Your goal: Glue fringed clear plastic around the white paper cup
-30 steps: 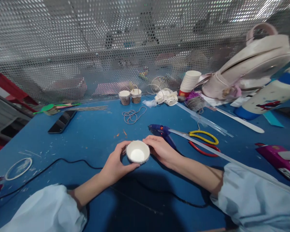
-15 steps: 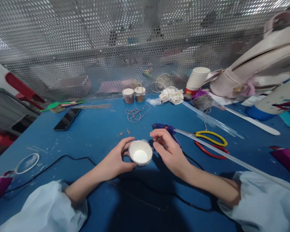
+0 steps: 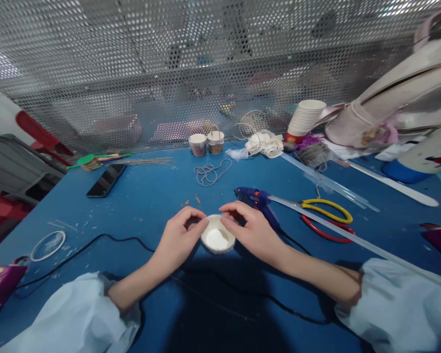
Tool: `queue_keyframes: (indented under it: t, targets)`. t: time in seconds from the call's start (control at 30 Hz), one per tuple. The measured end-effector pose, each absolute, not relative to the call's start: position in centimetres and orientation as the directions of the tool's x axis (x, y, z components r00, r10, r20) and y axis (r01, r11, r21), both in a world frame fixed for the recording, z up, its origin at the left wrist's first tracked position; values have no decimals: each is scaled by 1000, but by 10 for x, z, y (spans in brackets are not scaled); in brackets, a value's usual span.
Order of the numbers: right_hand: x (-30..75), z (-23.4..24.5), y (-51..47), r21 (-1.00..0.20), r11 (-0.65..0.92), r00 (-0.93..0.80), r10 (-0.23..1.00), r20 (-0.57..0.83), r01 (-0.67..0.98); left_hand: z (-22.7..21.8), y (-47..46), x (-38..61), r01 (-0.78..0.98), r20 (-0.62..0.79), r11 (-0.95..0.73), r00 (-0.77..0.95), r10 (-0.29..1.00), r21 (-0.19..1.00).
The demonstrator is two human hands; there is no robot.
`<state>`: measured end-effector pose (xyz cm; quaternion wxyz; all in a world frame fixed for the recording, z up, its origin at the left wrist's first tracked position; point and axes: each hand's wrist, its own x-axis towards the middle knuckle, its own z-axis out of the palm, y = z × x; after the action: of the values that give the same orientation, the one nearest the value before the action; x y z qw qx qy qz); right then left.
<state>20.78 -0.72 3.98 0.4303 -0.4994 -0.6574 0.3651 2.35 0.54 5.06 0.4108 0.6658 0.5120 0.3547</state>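
Observation:
A small white paper cup [image 3: 218, 241], cut low, stands before me with its opening facing up. My left hand [image 3: 180, 238] grips its left rim between thumb and fingers. On the opposite side, the thumb and fingers of my right hand [image 3: 250, 229] pinch the right rim. The cup's outer wall is mostly hidden. Just beyond my right hand lies a blue glue gun [image 3: 257, 197], with a long translucent glue stick [image 3: 327, 223] running from its rear towards my right sleeve. A tool with yellow and red handles [image 3: 329, 210] lies partly under that stick.
At the back stand two small wrapped cups [image 3: 197, 145], a stack of paper cups [image 3: 306, 120] and a bag [image 3: 382, 105]. A coil of grey cord [image 3: 209, 172] lies ahead; a phone [image 3: 106, 181] is left. A black cable [image 3: 132, 239] crosses the table. A perforated metal screen [image 3: 132, 108] bounds the back.
My right hand has closed in on the cup's right rim. My left hand has shifted its grip up to the left rim. The view has turned slightly left.

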Motion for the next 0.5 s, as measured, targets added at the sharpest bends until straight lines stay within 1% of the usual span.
queue_keyframes:
  t: [0.07, 0.13, 0.27, 0.4, 0.5]
  targets:
    - [207, 42, -7, -920, 208, -136, 976, 172, 333, 46, 4, 26, 379, 44, -108, 172, 984, 919]
    - [206, 42, -6, -929, 188, -123, 980, 156, 318, 40, 3, 29, 323, 11, -47, 110, 994, 945]
    - [204, 38, -7, -948, 130, -80, 991, 111, 290, 28, -1, 36, 128, -76, 72, 23, 997, 989]
    - [204, 38, -7, -961, 68, -74, 996, 50, 268, 25, -2, 44, -86, -206, 208, 35, 978, 974]
    - [204, 39, -6, -969, 35, -82, 996, 15, 246, 28, 0, 49, -170, -275, 285, 77, 958, 943]
